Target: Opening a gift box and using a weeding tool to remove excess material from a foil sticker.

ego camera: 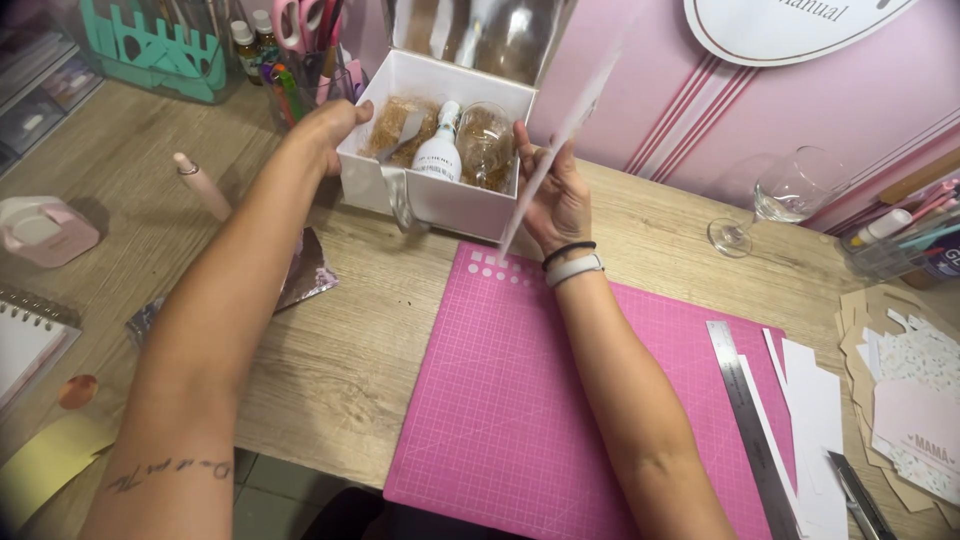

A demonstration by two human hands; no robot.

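Box [440,195], white, square, lid raised at the back; stands on the wooden desk [340,350] just beyond the far edge of the pink cutting mat [560,400]. Contents: small white bottle [440,150] lying in the middle, clear glass [487,140] to its right, both bedded in golden shredded filling [395,120].

Left hand [330,125]: grip closed over the box's far left corner, fingers curled on the rim, thumb on the outer wall.

Right hand [558,200]: grip pinched on a thin clear sheet [565,135], held edge-on and tilted, rising from near the mat's top edge toward the raised lid, right beside the box's right wall. Wrist carries a black band and a white band.

Other items:
- wine glass [785,195], empty, upright, far right of the desk near the pink wall
- steel ruler [745,410] on the mat's right part, white paper strips [815,410] just beside it
- craft knife [858,495] at the lower right
- stack of patterned card cut-outs [915,410] at the right edge
- pink pen-like tube [200,185] left of the forearm
- pink tape dispenser [42,230] at the far left
- spiral notebook [28,340] below it
- cup of scissors and pens [300,50] behind the box
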